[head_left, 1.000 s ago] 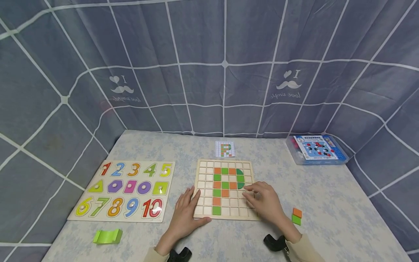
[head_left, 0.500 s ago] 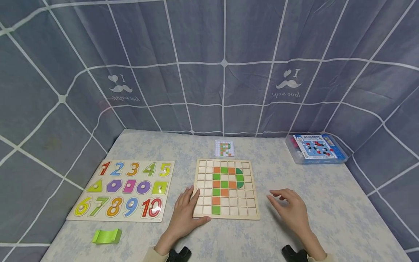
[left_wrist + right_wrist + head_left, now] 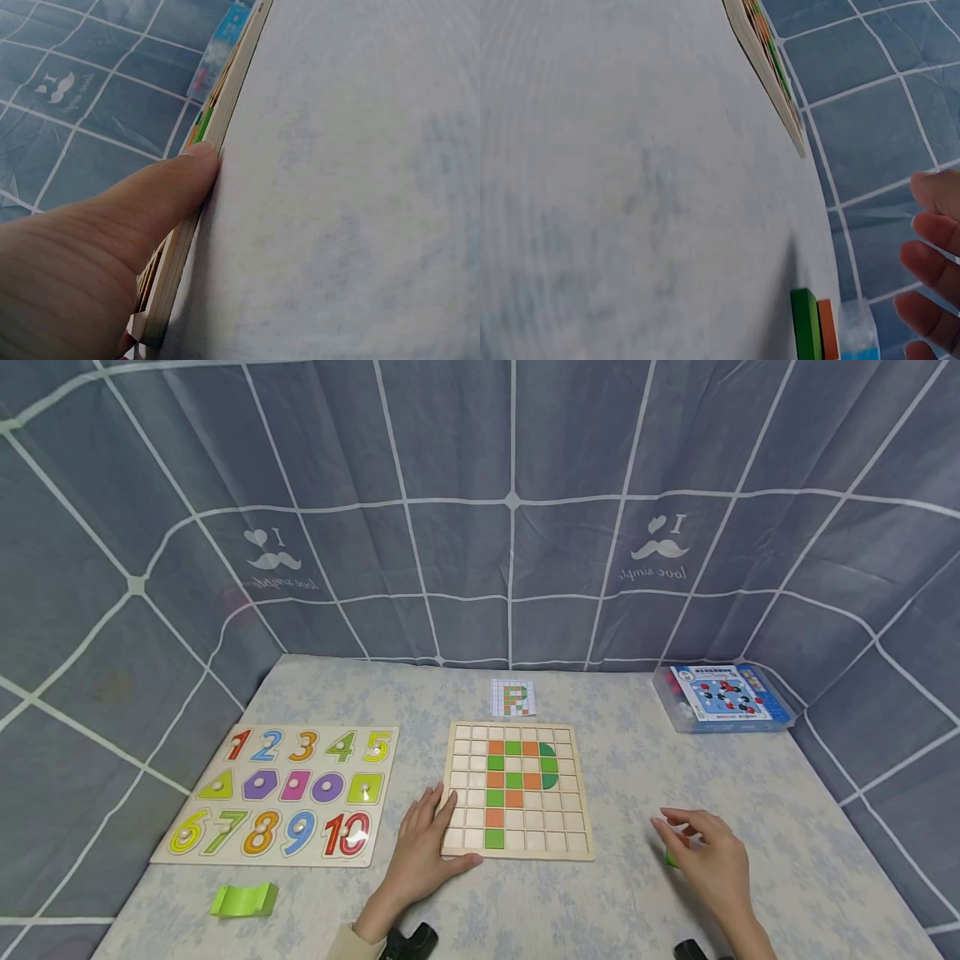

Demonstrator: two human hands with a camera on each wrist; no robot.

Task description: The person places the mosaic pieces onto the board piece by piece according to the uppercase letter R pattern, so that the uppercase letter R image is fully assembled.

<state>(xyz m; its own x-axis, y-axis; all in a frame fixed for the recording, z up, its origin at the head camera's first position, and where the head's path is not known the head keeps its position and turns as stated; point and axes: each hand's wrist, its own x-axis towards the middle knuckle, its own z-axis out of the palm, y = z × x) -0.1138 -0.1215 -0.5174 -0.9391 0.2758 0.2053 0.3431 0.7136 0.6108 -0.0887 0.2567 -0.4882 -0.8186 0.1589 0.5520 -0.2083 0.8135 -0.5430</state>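
A wooden grid board [image 3: 558,843] lies on the table, with orange and green squares plus dark green curved pieces set in its cells. My left hand [image 3: 425,847] rests at the board's near left corner, its thumb [image 3: 169,184] against the front edge and its fingers along the left side. To the right of the board, my right hand [image 3: 712,864] hovers with loosely bent fingers and nothing visible between them. Beneath it is a green square block [image 3: 805,322], partly hidden in the head view. Beside that sits an orange block [image 3: 827,330], seen in the right wrist view.
A number and shape puzzle board [image 3: 285,797] lies at the left, with a green curved block [image 3: 243,900] before it. Behind the grid board lies a small pattern card [image 3: 513,698]. A clear plastic box [image 3: 723,697] stands at the back right, near the curtain [image 3: 570,552].
My right hand has moved off the grid board, rightward and nearer, to above the loose green and orange blocks. My left hand has stayed at the board's corner.
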